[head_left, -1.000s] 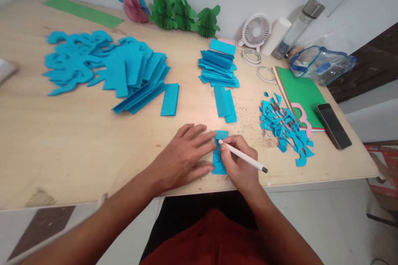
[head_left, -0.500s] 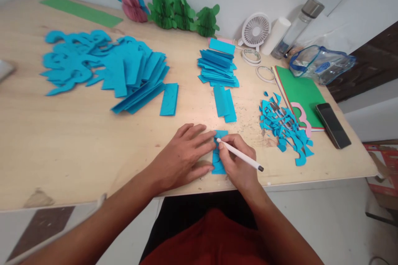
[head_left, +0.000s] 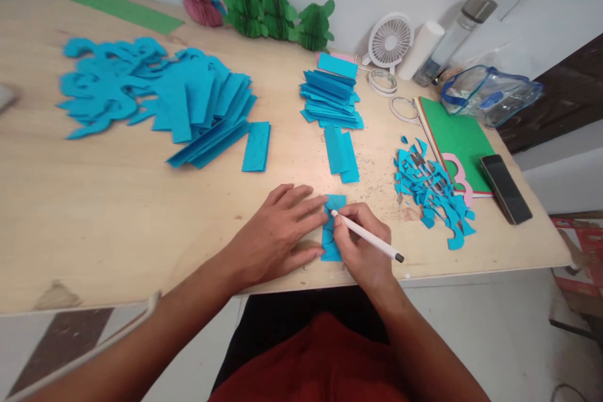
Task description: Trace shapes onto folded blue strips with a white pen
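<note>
A small blue paper rectangle (head_left: 334,252) lies near the table's front edge, with dark curved lines on it. My left hand (head_left: 277,235) rests flat to its left, fingers spread, the fingertips touching its left edge. In my right hand (head_left: 365,242) is a white pen (head_left: 370,237) with a dark end cap, its tip against the upper part of the paper. Two more blue strips (head_left: 342,154) lie just beyond. Farther back is a stack of folded blue paper pieces (head_left: 330,100).
Curly blue cutouts (head_left: 108,85) and folded blue sheets (head_left: 202,103) cover the left. Blue scraps (head_left: 428,185), a green pad (head_left: 459,138), a phone (head_left: 506,188) and a clear pouch (head_left: 494,97) lie right. A fan (head_left: 390,43), tape rolls (head_left: 382,82) and a bottle (head_left: 452,38) stand behind.
The pen and my right hand have shifted slightly to the right over the paper. My left hand stays in place. The whole view has tilted a little.
</note>
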The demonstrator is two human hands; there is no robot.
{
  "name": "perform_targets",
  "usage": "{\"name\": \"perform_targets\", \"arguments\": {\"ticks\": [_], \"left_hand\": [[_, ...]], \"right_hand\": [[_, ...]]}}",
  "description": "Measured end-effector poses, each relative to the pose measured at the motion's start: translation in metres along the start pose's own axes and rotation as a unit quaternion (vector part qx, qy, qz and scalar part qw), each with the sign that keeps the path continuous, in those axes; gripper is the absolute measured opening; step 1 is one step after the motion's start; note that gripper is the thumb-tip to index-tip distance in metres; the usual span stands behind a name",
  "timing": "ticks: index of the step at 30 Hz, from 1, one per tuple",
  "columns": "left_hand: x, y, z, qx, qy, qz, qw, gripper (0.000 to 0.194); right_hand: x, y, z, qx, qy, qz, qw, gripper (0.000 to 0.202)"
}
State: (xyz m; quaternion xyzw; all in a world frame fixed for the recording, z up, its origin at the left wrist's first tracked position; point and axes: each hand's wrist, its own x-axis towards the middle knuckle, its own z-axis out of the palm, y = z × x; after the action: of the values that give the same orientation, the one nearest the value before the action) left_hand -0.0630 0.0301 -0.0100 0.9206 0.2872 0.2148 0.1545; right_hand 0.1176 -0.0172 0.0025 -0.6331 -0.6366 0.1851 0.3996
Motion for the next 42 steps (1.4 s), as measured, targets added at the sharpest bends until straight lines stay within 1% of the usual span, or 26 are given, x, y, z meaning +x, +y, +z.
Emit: {"name": "perform_targets", "arguments": {"ticks": [8,26,30,36,42], "left_hand": [[0.0004,-0.0002,0.0003,-0.002,0.0,0.004,1.0,0.034],[0.0,-0.0009,0.0003,-0.001,0.005,0.005,1.0,0.035],[0.0,-0.0002,-0.0004,0.001,0.005,0.009,1.0,0.038],[-0.0001,0.0022,-0.0002,-0.002,0.014,-0.005,1.0,0.051],[-0.0002,0.0014,0.0007,-0.004,0.006,-0.006,1.0,0.047]], "right_hand": [[-0.0016,0.0016,-0.0008,-0.012,0.003,-0.009,1.0,0.006],[-0.003,-0.0012,-0.0029,-0.025,0.01,0.0,1.0,0.007],[-0.0032,-0.0006,-0.0029,-0.028,0.009,-0.004,1.0,0.007],[-0.0036,0.0019,-0.0022,-0.027,0.013,-0.014,0.999,0.006],[-0.0037,0.0012,-0.0024,-0.03,0.011,-0.013,0.999,0.007]]}}
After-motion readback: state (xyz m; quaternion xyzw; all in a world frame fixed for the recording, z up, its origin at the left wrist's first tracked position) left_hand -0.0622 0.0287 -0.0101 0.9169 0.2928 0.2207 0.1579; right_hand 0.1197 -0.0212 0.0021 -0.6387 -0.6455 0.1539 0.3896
